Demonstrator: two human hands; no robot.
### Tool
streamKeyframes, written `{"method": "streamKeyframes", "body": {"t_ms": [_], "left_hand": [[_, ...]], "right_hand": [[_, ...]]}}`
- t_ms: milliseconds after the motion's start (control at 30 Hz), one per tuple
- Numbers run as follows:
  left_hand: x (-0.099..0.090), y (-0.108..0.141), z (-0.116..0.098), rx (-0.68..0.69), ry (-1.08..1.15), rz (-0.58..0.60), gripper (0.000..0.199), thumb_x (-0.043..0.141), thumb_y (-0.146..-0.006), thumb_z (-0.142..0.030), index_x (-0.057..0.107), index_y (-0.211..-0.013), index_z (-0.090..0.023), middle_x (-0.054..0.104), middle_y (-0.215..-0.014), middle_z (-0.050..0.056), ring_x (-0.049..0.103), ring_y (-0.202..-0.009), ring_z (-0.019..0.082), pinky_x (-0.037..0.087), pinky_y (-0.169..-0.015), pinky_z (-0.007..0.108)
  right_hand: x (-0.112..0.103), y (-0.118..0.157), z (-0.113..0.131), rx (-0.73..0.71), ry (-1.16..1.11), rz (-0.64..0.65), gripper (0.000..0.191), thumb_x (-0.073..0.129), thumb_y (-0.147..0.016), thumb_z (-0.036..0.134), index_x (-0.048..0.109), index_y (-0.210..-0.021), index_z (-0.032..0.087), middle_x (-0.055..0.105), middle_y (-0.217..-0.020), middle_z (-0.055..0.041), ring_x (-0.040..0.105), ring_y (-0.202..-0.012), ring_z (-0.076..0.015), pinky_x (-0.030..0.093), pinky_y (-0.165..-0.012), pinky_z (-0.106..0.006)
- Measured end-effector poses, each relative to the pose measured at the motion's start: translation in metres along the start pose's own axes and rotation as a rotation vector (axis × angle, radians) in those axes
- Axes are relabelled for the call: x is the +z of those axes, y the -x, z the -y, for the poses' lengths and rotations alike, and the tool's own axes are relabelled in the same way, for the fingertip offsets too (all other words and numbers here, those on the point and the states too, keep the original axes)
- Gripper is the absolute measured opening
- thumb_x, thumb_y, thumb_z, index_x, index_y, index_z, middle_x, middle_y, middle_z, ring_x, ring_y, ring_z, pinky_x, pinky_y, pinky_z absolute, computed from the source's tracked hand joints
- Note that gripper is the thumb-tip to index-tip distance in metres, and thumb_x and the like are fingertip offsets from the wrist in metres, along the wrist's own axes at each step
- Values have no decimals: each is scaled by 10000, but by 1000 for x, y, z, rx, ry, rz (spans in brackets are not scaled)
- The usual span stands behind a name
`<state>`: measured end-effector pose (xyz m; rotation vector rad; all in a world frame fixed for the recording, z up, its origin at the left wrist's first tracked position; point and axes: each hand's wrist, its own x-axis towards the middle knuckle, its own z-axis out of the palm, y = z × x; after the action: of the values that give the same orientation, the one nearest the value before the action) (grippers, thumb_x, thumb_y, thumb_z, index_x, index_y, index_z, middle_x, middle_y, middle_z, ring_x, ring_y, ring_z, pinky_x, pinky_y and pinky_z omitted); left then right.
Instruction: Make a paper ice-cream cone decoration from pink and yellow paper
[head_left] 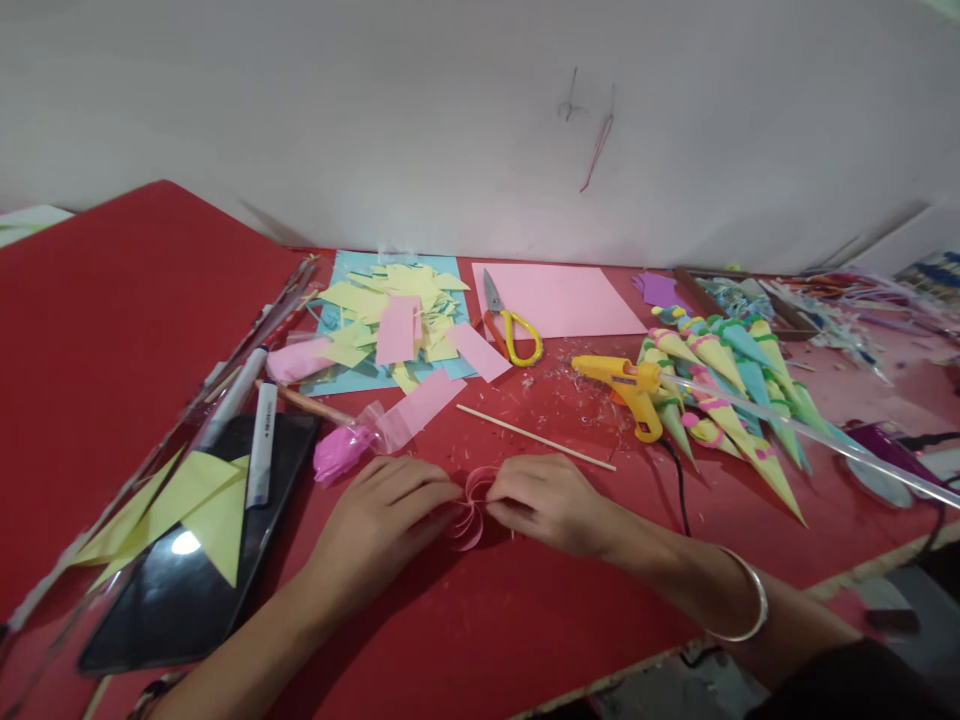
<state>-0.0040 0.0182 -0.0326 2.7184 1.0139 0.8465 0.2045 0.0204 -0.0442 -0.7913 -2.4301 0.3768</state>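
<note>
Between my two hands, low over the red table (480,620), is a pink paper strip piece (471,525) bent into several thin loops. My left hand (394,505) pinches it from the left side with fingers closed. From the right, my right hand (551,500) pinches the loops' other side, its fingers closed too. A silver bangle (759,600) is on my right forearm. Just beyond the hands lie a thin wooden stick (536,437) and a bright pink lump (343,455) in clear plastic.
Yellow and pink paper pieces (397,310) lie on a blue sheet. Scissors (510,330) rest by a pink sheet (570,300). A yellow glue gun (622,385) lies beside decorated paper cones (731,390). At left, a marker (262,440) and yellow paper (202,500) sit on a black tablet-like slab (150,620).
</note>
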Motion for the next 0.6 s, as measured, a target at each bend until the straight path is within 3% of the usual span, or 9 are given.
{"method": "streamKeyframes", "body": {"t_ms": [100,367,600], "left_hand": [[-1,0,-1,-37,51,-18,206,422,-874,-256,598,-781,-202,662,-766,1,576,-708,135,412,-655,256],[-6,-7,-6,-255,416,126,136,492,-821,-242,589,-752,-177,624,-750,3,565,-701,118,441,-649,214],[-6,-7,-7,-358,532,140,202,472,-828,-232,557,-659,-162,584,-657,-14,547,-607,100,430,-583,200]], "right_hand": [[-2,-1,2,49,-16,3,297,384,-896,281,553,-678,173,575,-624,-12,503,-588,-118,350,-552,-221],[-3,-6,6,369,-394,-50,229,481,-846,265,549,-657,155,561,-597,23,489,-550,-84,366,-539,-178],[-5,-7,7,397,-464,-26,133,492,-812,213,555,-710,155,567,-627,18,498,-566,-89,383,-542,-181]]}}
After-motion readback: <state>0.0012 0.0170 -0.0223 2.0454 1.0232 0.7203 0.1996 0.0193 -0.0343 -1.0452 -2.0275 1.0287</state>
